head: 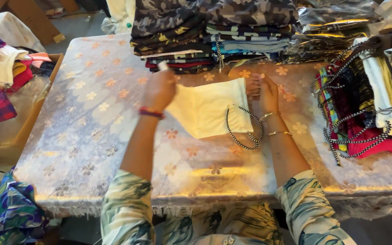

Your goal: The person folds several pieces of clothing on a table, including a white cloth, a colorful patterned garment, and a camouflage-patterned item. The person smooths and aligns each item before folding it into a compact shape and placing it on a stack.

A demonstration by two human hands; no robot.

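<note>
A folded pale yellow cloth (209,109) lies on the table covered in a shiny flowered sheet (91,118). A black-and-white drawstring cord (246,134) loops out of its right side. My left hand (159,88) is raised over the cloth's left corner and pinches a small white object between its fingertips. My right hand (263,88) rests at the cloth's upper right corner, fingers curled on the fabric edge. Both wrists carry bangles or a thread band.
Stacks of folded patterned garments (205,31) stand along the table's far edge. More garments with drawstrings (368,100) are piled at the right. Clear plastic bags (332,22) lie at the back right. A cardboard box of clothes (5,81) sits to the left.
</note>
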